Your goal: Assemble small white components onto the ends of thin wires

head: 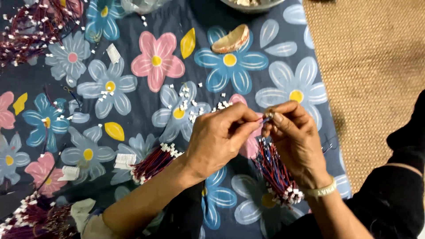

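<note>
The cloth [146, 102] is dark navy, printed with big flowers in blue, pale grey-blue and pink, all with yellow centres, plus stray yellow leaves. The wire bundle [275, 170] runs red and blue with white plugs at its ends. White connector bits [191, 106] speckle the fabric. The mat [367, 75] is woven tan.

Both hands meet over the cloth [133, 26], left hand [217, 141] just left of right hand [294, 141], fingertips touching around a small connector [267, 116]. A wire bundle [276, 175] hangs under the right hand; another bundle [152, 163] lies left of the left wrist. Loose connectors [188, 106] lie scattered beyond the left hand. A mat [367, 75] lies right of the cloth. More wires [31, 26] sit far left.
</note>
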